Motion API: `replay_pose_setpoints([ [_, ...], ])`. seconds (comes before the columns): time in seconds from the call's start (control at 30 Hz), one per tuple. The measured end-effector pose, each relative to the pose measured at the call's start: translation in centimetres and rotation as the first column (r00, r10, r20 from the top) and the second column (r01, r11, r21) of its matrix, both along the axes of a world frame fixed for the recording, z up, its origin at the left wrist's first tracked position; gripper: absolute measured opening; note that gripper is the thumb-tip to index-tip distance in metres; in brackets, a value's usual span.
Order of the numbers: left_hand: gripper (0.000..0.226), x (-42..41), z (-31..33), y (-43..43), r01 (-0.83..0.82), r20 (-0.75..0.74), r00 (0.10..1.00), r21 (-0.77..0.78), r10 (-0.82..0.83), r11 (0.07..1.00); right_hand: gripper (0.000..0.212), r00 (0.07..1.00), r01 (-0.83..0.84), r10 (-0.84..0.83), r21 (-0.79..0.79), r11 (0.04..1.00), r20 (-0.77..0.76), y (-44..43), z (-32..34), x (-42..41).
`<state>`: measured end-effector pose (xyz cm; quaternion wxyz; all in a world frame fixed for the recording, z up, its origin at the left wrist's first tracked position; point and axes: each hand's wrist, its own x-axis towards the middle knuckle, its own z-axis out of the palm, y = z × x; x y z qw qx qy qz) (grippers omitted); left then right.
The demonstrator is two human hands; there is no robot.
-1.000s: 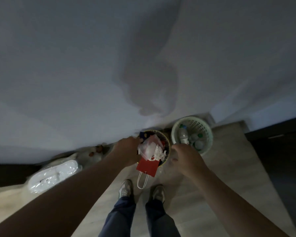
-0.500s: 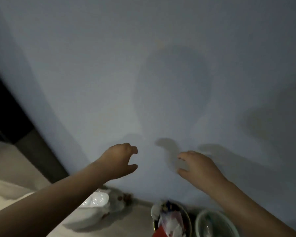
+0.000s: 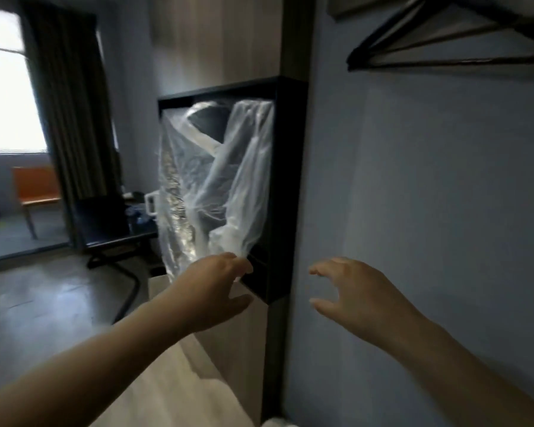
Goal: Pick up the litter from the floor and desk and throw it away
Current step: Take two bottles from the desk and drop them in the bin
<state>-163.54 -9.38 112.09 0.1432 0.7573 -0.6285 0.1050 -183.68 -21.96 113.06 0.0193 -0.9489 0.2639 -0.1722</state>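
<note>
Head view: near, the 2 hands are raised, empty, fingers loosely curled, well apart, likely free to fetch more litter. The left hand (image 3: 219,291) is just under the tip of a clear plastic bag (image 3: 216,186) in a dark cabinet (image 3: 287,186); contact is unclear. The right hand (image 3: 361,297) faces the wall (image 3: 429,211). No litter shows; the far-left desk (image 3: 136,238) is too dim to read.

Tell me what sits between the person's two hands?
In the head view, the lower corner of the black shelf frame and a strip of blue-grey wall lie between the left hand and the right hand.
</note>
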Motion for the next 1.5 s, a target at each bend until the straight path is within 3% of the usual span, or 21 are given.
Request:
replay_pose_setpoints([
  [0.3, 0.045, 13.4, 1.5, 13.0, -0.320, -0.003, 0.947, -0.031, 0.320, 0.947, 0.045, 0.955, -0.292, 0.294, -0.069, 0.954, 0.024, 7.6, 2.8, 19.9],
  [0.57, 0.040, 24.4, 1.3, 16.4, -0.521, 0.005, 0.853, -0.043, 0.522, 0.852, 0.047, 0.885, -0.462, 0.465, -0.099, 0.881, 0.003, 8.6, 2.2, 34.5],
  [1.13, 0.040, 50.3, 1.4, 7.9, -0.605, -0.024, 0.796, -0.055, 0.605, 0.794, 0.044, 0.819, -0.573, 0.573, -0.113, 0.812, -0.034, -1.7, 1.9, 61.7],
  [1.5, 0.042, 73.4, 0.6, 6.4, -0.585, -0.045, 0.811, -0.056, 0.583, 0.809, 0.044, 0.844, -0.536, 0.529, -0.102, 0.838, -0.087, -2.9, 1.1, 83.4],
])
